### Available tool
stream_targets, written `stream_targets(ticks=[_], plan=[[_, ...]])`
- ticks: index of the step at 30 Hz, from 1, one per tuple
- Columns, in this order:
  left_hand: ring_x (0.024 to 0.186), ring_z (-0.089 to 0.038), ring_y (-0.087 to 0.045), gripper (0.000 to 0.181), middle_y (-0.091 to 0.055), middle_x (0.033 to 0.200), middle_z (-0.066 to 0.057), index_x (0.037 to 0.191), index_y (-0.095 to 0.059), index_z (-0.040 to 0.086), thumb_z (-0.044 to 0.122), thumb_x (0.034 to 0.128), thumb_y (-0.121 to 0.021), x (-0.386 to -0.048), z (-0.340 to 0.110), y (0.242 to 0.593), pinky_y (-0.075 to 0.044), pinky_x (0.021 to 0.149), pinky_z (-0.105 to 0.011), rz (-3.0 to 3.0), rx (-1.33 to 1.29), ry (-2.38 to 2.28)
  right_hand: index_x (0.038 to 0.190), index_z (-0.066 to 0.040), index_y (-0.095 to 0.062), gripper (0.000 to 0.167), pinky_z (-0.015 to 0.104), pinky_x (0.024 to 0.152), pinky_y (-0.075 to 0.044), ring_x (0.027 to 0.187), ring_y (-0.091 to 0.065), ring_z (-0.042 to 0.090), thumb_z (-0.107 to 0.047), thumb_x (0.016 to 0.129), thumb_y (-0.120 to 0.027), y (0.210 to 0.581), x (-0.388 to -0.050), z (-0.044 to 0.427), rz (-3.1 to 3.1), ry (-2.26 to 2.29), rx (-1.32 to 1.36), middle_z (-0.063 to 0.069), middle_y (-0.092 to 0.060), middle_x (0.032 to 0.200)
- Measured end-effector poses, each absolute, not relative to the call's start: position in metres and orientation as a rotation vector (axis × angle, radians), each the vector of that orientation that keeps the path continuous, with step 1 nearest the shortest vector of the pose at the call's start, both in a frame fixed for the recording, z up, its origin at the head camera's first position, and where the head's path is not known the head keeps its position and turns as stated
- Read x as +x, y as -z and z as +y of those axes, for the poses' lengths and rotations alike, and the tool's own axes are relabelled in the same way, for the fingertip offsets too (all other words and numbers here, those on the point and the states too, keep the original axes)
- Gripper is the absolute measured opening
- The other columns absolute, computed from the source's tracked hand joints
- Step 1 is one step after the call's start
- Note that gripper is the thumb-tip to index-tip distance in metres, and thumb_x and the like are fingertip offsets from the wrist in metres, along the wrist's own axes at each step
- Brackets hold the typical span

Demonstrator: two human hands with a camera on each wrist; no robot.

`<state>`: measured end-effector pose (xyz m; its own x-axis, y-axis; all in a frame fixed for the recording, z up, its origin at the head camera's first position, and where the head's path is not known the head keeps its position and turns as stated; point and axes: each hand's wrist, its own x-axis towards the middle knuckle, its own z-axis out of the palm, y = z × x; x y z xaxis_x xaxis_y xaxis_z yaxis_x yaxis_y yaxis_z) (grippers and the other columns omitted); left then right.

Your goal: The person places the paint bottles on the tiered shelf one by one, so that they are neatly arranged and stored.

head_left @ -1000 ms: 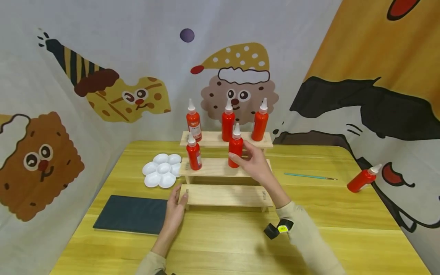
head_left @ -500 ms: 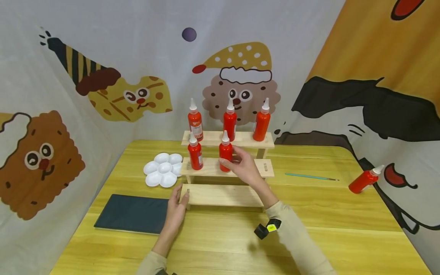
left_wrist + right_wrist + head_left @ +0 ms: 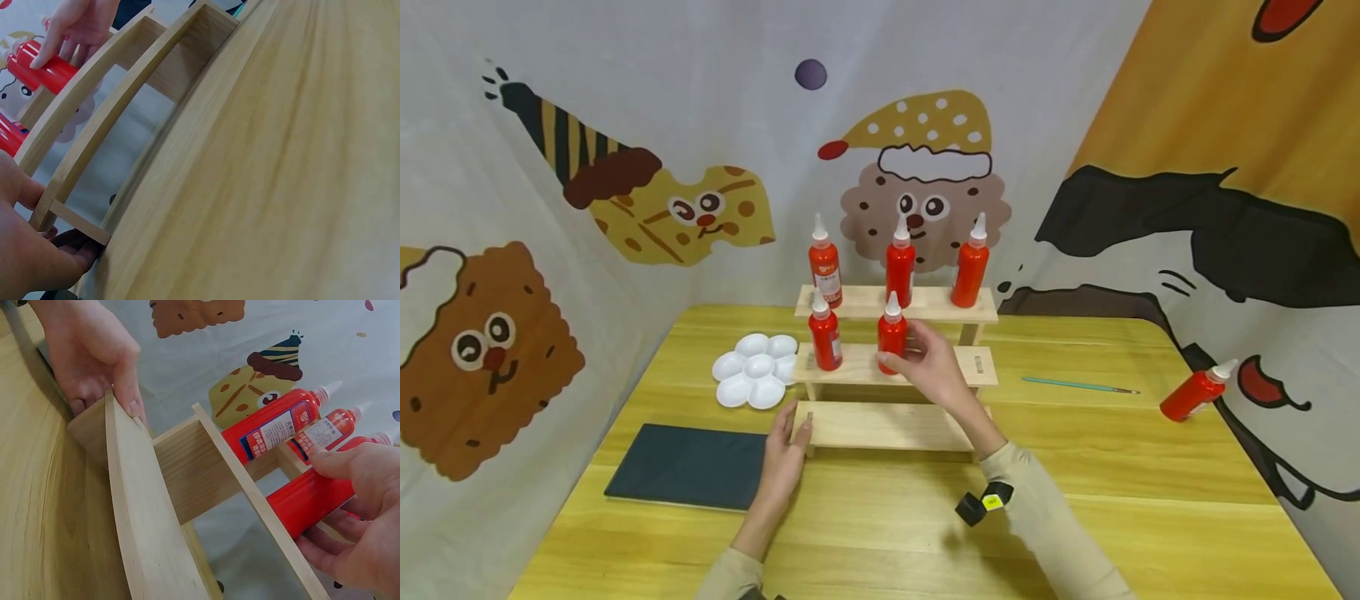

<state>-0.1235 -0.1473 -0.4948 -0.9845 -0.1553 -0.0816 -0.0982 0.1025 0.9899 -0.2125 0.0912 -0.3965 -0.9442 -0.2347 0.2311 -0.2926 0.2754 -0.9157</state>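
Note:
My right hand (image 3: 934, 364) holds a red paint bottle (image 3: 891, 335) with a white nozzle, thumb on one side and fingers on the other. This bottle stands upright on the middle step of a three-step wooden rack (image 3: 880, 427). Left of it on that step stands another red paint bottle (image 3: 826, 340). At the rack's lower left end, my left hand (image 3: 784, 454) grips the lowest step; in the right wrist view its thumb (image 3: 130, 394) lies on the board's edge. On the top step are three more red bottles (image 3: 899, 271).
A white flower-shaped palette (image 3: 758, 367) lies left of the rack, with a dark flat board (image 3: 688, 467) nearer the front. To the right are a teal paintbrush (image 3: 1075, 384) and a red bottle (image 3: 1191, 395) lying on its side. A printed cloth (image 3: 715, 100) hangs behind the table.
My right hand has moved left along the middle step with the bottle and lowered it slightly. The left hand has kept its grip at the rack's end.

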Motion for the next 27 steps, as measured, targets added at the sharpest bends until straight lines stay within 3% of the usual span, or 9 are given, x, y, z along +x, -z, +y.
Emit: stream_targets(ticks=[17, 24, 27], plan=[[0.152, -0.046, -0.023, 0.056, -0.03, 0.161, -0.031, 0.156, -0.03, 0.0, 0.016, 0.1068, -0.051, -0.123, -0.148, 0.496, -0.03, 0.119, -0.059, -2.314, 0.277, 2.044, 0.134, -0.003, -0.059, 0.049, 0.052, 0.105, -0.05, 0.124, -0.062, 0.039, -0.01, 0.089, -0.078, 0.392, -0.197, 0.134, -2.41, -1.783, 0.524, 0.021, -0.063, 0.135], [0.152, -0.046, -0.023, 0.057, -0.03, 0.16, -0.032, 0.157, -0.029, -0.001, 0.015, 0.1068, -0.051, -0.124, -0.147, 0.496, -0.03, 0.119, -0.06, -2.311, 0.277, 2.049, 0.135, -0.007, -0.058, 0.047, 0.049, 0.108, -0.049, 0.126, -0.061, 0.031, -0.017, 0.093, -0.076, 0.383, -0.185, 0.162, -2.444, -1.756, 0.42, 0.01, -0.064, 0.135], [0.152, -0.046, -0.022, 0.057, -0.029, 0.16, -0.031, 0.157, -0.028, -0.001, 0.016, 0.1069, -0.051, -0.124, -0.147, 0.495, -0.029, 0.119, -0.06, -2.314, 0.275, 2.05, 0.135, -0.004, -0.058, 0.046, 0.049, 0.107, -0.048, 0.126, -0.061, 0.032, -0.014, 0.093, -0.075, 0.381, -0.18, 0.175, -2.425, -1.738, 0.391, 0.014, -0.064, 0.135]])
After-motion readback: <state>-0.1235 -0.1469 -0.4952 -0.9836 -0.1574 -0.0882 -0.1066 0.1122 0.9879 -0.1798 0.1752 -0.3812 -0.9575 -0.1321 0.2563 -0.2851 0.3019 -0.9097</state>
